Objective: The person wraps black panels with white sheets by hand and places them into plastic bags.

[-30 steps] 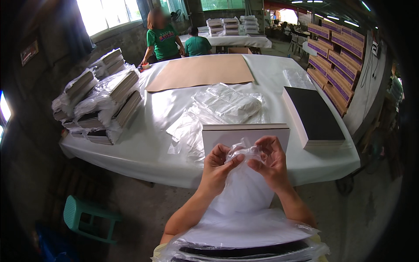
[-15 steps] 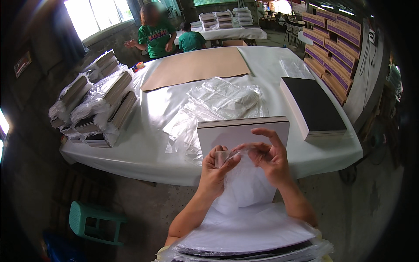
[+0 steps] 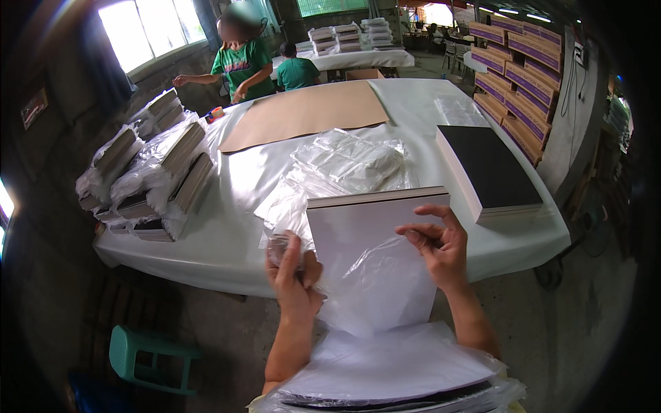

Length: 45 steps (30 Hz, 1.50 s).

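A stack of white boards extends from the table edge toward me, its thick far edge uncovered. A clear plastic bag covers the near part of the stack, its loose edge slanting across the white face. My left hand is closed left of the stack, with crumpled film around its fingertips. My right hand pinches the film's edge between thumb and finger over the right side, its other fingers bent and raised. Close to my body lies a plastic-wrapped stack with a white top.
Loose clear bags lie beyond the boards. A black-topped board stack stands right, wrapped stacks left. Brown sheet lies farther back. Two people in green shirts are behind the table. A green stool stands lower left.
My hands have moved apart, the left going left and the right slightly right. The bag's edge, bunched between them before, is now spread across the boards.
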### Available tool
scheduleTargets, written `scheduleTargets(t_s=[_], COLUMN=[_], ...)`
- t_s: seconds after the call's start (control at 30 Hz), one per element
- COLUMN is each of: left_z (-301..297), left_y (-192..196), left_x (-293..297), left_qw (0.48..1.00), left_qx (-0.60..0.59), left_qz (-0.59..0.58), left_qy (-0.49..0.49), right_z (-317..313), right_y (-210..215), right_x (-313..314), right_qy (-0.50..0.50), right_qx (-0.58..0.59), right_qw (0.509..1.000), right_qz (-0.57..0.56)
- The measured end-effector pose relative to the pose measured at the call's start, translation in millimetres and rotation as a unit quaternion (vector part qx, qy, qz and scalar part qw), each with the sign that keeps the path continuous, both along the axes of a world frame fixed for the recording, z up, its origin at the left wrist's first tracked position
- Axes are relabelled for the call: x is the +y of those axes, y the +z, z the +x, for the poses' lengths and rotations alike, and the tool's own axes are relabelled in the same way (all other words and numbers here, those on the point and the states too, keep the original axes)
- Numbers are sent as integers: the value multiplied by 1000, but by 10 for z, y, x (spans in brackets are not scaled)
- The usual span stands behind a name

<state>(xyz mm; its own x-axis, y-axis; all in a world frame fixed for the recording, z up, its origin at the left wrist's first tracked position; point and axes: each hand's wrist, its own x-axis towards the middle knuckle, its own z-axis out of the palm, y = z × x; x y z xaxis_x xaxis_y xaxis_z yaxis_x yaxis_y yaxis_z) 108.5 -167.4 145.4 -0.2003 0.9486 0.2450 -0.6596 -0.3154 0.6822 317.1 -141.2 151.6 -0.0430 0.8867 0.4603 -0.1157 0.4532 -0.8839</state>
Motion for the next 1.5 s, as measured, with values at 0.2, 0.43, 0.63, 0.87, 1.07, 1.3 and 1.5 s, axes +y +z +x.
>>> scheduleTargets(t_s=[0.2,0.43,0.63,0.87,1.07,1.3,1.5], left_z=[240,412,400,398,383,424,449], left_y=[157,-26,-16,20,-59,-48,-167], left_x=[-62,-66,-75,-109,-84,-88,-16], left_qw=[895,918,889,895,878,897,940], left_qx=[421,395,440,434,465,438,326], left_qz=[122,35,94,63,61,31,97], left_qy=[89,-20,90,83,90,44,22], right_z=[-123,-181,-163,-191,-183,-195,-194], right_y=[-11,-54,-121,-33,-39,-99,-97], right_x=[-87,-181,-155,-197,-202,-196,-222], right_qy=[-1,-88,-7,90,40,-12,6], right_qx=[-37,-138,-96,-22,-29,-56,-89], right_qw=[999,974,991,996,999,998,996], right_qz=[40,157,95,7,11,25,-5])
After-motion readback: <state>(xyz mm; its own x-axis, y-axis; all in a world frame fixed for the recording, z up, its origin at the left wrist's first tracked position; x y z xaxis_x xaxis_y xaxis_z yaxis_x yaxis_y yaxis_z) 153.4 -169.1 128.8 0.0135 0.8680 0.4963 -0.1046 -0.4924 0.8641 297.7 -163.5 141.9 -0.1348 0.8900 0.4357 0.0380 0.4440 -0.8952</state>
